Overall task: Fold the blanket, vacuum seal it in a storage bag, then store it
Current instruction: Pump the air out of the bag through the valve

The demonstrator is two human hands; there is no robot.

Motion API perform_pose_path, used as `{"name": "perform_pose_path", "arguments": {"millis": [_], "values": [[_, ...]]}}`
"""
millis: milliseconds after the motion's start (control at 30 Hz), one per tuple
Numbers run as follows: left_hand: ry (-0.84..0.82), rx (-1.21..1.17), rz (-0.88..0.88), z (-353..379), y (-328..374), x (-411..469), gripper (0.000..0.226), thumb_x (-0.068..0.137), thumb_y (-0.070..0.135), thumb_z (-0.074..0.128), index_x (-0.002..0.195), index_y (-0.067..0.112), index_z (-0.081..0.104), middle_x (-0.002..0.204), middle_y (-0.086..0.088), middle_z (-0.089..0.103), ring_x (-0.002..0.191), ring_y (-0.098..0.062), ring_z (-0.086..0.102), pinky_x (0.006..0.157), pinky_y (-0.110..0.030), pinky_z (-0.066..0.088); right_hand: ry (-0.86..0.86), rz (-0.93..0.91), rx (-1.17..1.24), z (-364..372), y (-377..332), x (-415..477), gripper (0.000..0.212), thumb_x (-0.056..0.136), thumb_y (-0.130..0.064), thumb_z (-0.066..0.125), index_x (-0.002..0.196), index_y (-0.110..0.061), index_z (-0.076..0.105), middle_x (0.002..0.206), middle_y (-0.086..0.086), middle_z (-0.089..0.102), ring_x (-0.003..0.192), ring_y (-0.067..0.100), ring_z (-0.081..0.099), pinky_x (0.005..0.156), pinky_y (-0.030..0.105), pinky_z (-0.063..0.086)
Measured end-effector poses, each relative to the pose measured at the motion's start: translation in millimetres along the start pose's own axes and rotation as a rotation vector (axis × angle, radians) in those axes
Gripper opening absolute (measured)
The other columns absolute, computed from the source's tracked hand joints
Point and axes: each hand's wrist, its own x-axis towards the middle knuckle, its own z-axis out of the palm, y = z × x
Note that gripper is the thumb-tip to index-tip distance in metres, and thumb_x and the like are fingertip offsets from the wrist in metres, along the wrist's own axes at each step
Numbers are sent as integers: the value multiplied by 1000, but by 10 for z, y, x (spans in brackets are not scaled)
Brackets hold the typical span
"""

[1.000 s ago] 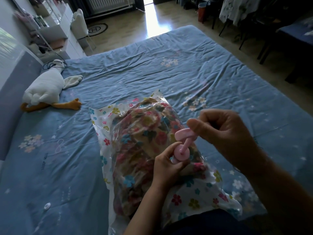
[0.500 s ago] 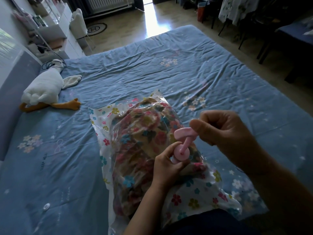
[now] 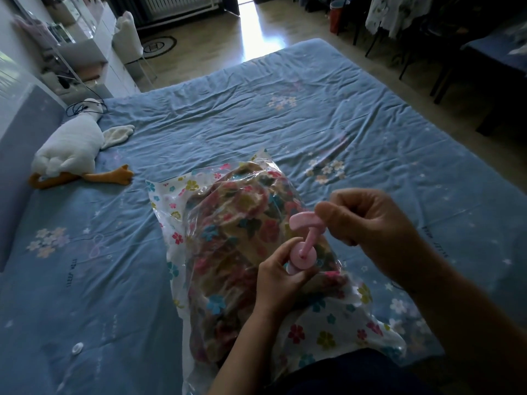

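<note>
A clear storage bag (image 3: pixel 182 192) printed with small flowers lies on the blue bed, its near end by my lap. Inside it sits the folded floral blanket (image 3: pixel 239 223), bulging the plastic. A pink hand pump (image 3: pixel 302 252) stands on the bag's top. My left hand (image 3: pixel 281 280) grips the pump's round body against the bag. My right hand (image 3: pixel 368 220) holds the pump's T-shaped handle (image 3: pixel 303 219), which is raised on its rod.
A white plush goose (image 3: pixel 71 149) with orange feet lies at the bed's left. The blue sheet (image 3: pixel 285 109) stretches ahead. A small white cap (image 3: pixel 77 348) lies on the sheet near left. White shelves (image 3: pixel 94 52) and chairs (image 3: pixel 445 69) stand beyond the bed.
The pump handle in my right hand has shifted only slightly; my left hand stays on the pump body. The bag and blanket look the same.
</note>
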Motion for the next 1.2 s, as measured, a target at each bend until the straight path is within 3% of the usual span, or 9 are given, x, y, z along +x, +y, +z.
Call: {"name": "perform_pose_path", "arguments": {"millis": [167,300,433,633,767,900,1000,1100,1200], "values": [[-4,-42,8,10,5,-34,47,66,26,87,110,22,70,102,12,74,98,-5,69,84,-19,52,-61,335,-402,13,742,-102,46,80,-45,68,52,-12,50,42,-10,43,42,3,37,49,26,33],[-23,-29,16,-20,35,2,43,71,15,85,110,26,70,103,12,74,98,-5,69,86,-24,53,3,163,-211,32,362,-41,55,83,-38,67,60,9,49,50,4,43,47,10,38,47,23,33],[-7,-21,-1,-19,28,21,50,69,15,86,109,38,67,105,17,73,101,-3,67,89,-24,54,13,38,38,13,74,29,37,83,-22,60,54,-4,44,47,-7,39,43,4,33,44,13,31],[6,-41,-2,22,-14,-23,54,62,35,86,112,22,70,103,13,74,99,-5,69,86,-21,53,-22,347,-373,31,834,-136,47,80,-48,66,52,-17,46,44,-11,41,46,5,38,52,29,34],[-8,-1,19,-3,6,5,41,70,20,86,108,21,72,98,13,74,93,-4,69,81,-21,52,-1,156,-250,29,371,-69,49,82,-37,65,56,1,47,49,1,41,46,10,37,47,26,32],[-3,-4,-1,-8,17,15,50,69,16,86,111,35,68,106,15,73,101,-4,68,89,-25,53,-6,24,3,-34,2,-5,39,83,-22,60,54,-5,41,49,-4,34,43,3,30,43,12,28],[-8,8,24,22,10,3,47,68,18,87,112,24,70,103,14,74,98,-3,68,85,-21,53,-22,175,-209,-3,361,-47,58,80,-45,67,58,5,48,51,4,42,46,8,37,47,23,32],[-1,-24,29,23,27,-21,52,64,33,85,112,20,70,102,15,74,98,-2,69,85,-18,53,-62,341,-356,-5,704,-136,50,77,-53,65,54,-11,52,45,-9,45,45,4,40,52,30,35],[-17,1,31,-1,54,9,44,69,22,85,110,22,71,101,15,74,96,-1,68,83,-16,51,-36,179,-288,6,403,-103,56,83,-44,65,60,5,55,48,-3,46,45,5,40,47,23,33]]}}
